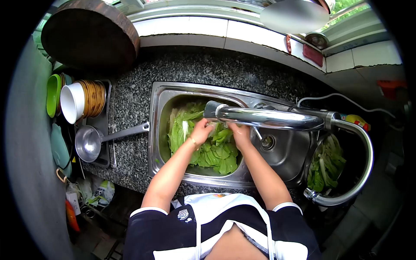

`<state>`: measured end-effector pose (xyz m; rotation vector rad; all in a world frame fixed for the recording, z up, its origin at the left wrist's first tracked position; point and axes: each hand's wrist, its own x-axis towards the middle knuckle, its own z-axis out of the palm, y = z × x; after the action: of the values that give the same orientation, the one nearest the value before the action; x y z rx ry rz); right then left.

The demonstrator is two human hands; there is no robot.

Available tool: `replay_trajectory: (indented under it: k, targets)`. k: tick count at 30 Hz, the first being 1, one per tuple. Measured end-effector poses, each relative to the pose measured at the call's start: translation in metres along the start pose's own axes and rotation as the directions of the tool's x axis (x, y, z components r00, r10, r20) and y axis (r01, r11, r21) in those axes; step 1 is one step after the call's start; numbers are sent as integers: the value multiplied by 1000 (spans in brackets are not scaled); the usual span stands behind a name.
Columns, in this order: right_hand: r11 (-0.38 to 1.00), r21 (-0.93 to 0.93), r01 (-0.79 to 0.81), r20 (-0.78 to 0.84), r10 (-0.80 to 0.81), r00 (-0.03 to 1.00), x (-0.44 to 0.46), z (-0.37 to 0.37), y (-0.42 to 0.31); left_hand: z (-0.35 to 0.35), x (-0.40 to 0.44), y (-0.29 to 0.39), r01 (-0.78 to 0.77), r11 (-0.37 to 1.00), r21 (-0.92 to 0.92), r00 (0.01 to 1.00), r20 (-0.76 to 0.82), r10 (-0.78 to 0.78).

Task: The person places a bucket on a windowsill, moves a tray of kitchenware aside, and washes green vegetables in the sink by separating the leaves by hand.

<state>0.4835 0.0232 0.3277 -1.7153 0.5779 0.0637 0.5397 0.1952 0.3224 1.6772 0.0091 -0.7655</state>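
Note:
Leafy greens [215, 157] fill much of the sink's left basin [164, 145], with paler stalks among the leaves. My left hand [201, 132] is closed on the greens, its fingertips pinched together just below the tap spout. Opposite it, my right hand [239, 133] is closed on a leaf of the same greens; the tap hides part of its fingers. Over both hands runs the chrome tap [268, 117], with its grey spout head [212, 111] above the left basin.
The right basin [286, 158] shows its drain. More greens [327, 162] are in a container at the right, behind a curved metal pipe [368, 160]. On the left are a ladle [89, 144], a white bowl [72, 102] and stacked brown bowls [93, 99]. A round chopping board [86, 37] stands behind.

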Motion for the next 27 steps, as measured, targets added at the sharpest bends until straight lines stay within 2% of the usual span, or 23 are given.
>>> replay_trajectory:
  k: [1, 2, 4, 6, 8, 9, 10, 12, 13, 14, 16, 19, 22, 25, 27]
  targets:
    - [985, 165, -40, 25, 36, 999, -12, -8, -37, 0, -15, 25, 64, 992, -107, 997, 49, -59]
    - [970, 245, -7, 3, 6, 1000, -16, -6, -44, -1, -26, 38, 66, 992, -109, 997, 48, -61]
    - [913, 405, -48, 111, 3, 994, -24, -3, -53, 1, -42, 50, 42, 999, 20, 997, 71, -43]
    - [936, 351, -19, 133, -29, 991, -31, -2, -67, 6, -49, 48, 28, 999, 38, 996, 79, -31]
    - [960, 279, -28, 159, -18, 987, -32, -5, -69, 7, -56, 54, -132, 968, 214, 990, 80, 118]
    - [968, 252, -10, 182, -37, 983, -33, -8, -73, 6, -58, 63, -119, 953, 277, 992, 78, 101]
    - [974, 224, 7, 204, -54, 978, -34, -12, -78, 8, -60, 71, -120, 954, 275, 992, 76, 103]
    - [986, 154, 61, 227, -95, 969, -35, -17, -86, 14, -64, 86, -299, 947, 118, 946, -97, 311]
    - [991, 110, 73, 262, -100, 960, -36, -18, -86, 11, -65, 91, -341, 922, 185, 935, -32, 353]
    - [994, 66, 88, 298, -103, 949, -36, -20, -87, 8, -63, 91, -341, 922, 182, 935, -31, 352]
    - [997, 74, 31, 311, -53, 949, -36, -24, -87, 3, -59, 89, -386, 900, 204, 922, 125, 367]
    - [998, 45, 33, 305, -45, 951, -38, -27, -90, -4, -57, 93, -368, 890, 268, 929, 61, 366]
    - [988, 125, 92, 279, -124, 952, -40, -27, -88, -6, -58, 102, -364, 876, 315, 928, 42, 370]
    - [987, 141, 77, 255, -111, 961, -43, -19, -84, 2, -62, 107, -302, 947, 113, 947, 150, 284]
    - [983, 176, 59, 270, -106, 957, -45, -15, -85, 3, -60, 102, -323, 933, 160, 942, 144, 302]
